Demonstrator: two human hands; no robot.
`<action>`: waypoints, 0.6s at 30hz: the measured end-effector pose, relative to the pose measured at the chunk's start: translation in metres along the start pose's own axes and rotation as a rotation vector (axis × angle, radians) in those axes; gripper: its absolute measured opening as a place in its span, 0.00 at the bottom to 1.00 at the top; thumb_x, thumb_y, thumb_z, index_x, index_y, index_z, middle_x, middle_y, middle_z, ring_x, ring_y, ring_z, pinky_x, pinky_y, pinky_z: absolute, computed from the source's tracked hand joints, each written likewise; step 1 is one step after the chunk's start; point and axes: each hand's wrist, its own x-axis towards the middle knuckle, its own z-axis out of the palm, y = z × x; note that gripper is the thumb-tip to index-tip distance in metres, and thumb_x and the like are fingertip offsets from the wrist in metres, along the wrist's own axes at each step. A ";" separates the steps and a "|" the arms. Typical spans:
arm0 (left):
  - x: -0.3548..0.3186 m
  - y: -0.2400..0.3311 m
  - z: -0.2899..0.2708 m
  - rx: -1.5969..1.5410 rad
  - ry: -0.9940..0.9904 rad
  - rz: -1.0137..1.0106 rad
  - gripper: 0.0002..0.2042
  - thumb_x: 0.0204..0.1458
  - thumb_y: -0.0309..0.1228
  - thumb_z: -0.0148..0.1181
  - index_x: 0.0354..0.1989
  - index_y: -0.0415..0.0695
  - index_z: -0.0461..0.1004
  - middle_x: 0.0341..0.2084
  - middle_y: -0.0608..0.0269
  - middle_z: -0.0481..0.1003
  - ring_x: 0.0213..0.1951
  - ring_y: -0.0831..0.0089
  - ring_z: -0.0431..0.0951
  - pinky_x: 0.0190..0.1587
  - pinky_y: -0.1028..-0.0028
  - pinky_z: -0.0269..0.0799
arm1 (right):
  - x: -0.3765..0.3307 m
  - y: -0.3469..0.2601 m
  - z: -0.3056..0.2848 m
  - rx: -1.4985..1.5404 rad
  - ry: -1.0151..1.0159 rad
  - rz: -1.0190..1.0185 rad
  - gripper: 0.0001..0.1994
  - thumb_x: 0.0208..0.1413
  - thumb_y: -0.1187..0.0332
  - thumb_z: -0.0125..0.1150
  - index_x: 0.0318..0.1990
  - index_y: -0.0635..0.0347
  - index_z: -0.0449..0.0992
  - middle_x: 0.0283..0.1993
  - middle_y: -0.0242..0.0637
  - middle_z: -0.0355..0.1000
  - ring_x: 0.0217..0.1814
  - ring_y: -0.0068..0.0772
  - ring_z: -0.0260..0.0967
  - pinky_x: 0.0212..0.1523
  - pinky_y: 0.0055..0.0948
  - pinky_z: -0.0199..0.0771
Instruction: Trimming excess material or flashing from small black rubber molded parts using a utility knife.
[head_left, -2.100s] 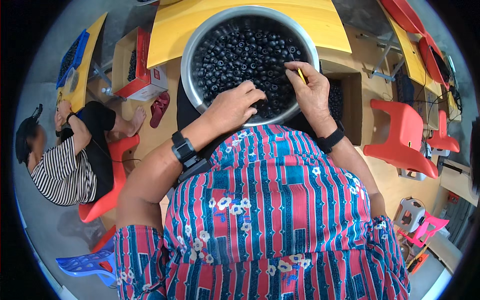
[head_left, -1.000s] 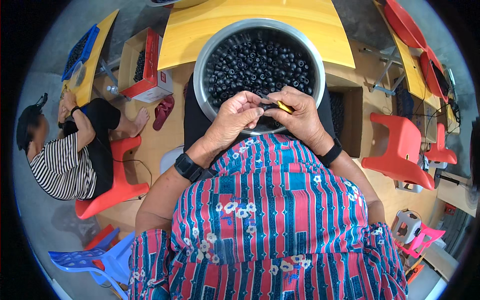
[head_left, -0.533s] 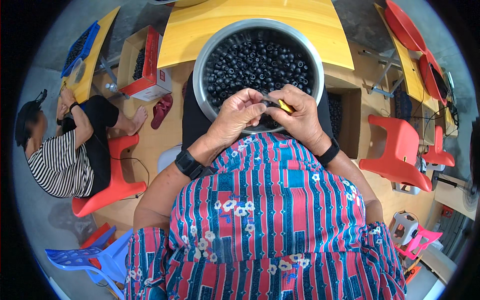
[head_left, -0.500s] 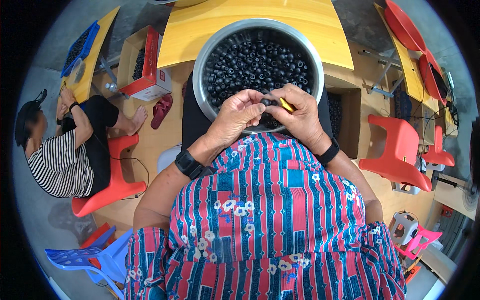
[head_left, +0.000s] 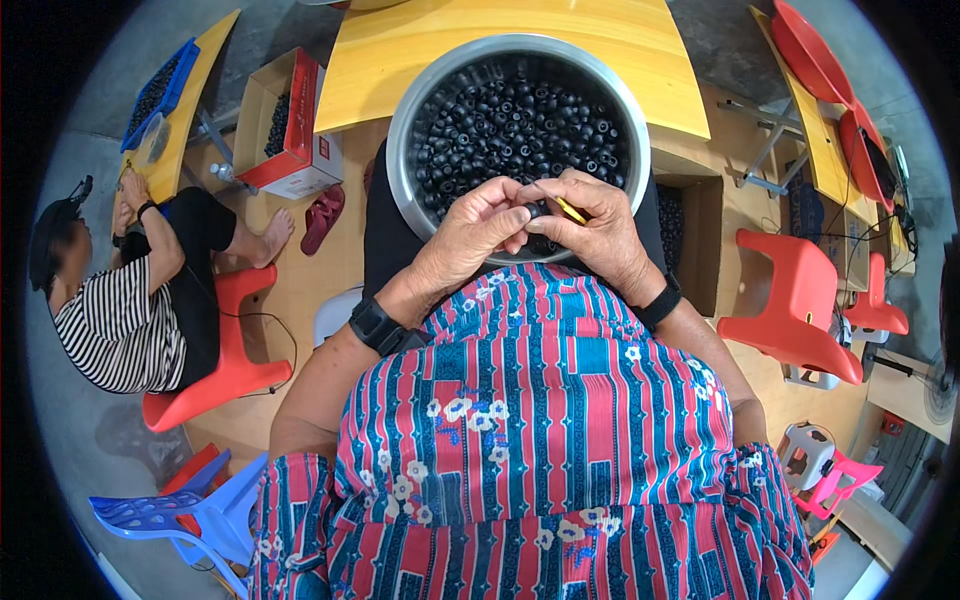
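Observation:
A wide metal bowl (head_left: 401, 150) full of several small black round pieces (head_left: 510, 125) rests on my lap. Both my hands meet over its near rim. My left hand (head_left: 470, 235) pinches one small black piece (head_left: 534, 210) between thumb and fingertips. My right hand (head_left: 600, 235) touches the same piece from the other side and holds a thin yellow stick-like tool (head_left: 571, 210) between its fingers. Each wrist wears a black band.
A yellow table (head_left: 420, 50) lies beyond the bowl. A person in a striped top (head_left: 110, 310) sits at the left on a red stool. A cardboard box (head_left: 285, 125) holds more black pieces. Red chairs (head_left: 795, 310) stand at the right, a blue stool (head_left: 180, 515) lower left.
Two seconds ago my hands were apart inside the bowl. They have since come together at the near rim around one black piece and stayed there.

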 end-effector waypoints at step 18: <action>-0.002 -0.010 0.001 -0.093 0.035 0.010 0.12 0.62 0.35 0.57 0.48 0.42 0.70 0.33 0.72 0.70 0.31 0.85 0.68 0.35 0.84 0.67 | -0.007 -0.009 -0.009 -0.170 0.046 -0.095 0.11 0.48 0.66 0.68 0.37 0.61 0.78 0.31 0.39 0.72 0.34 0.35 0.72 0.36 0.30 0.70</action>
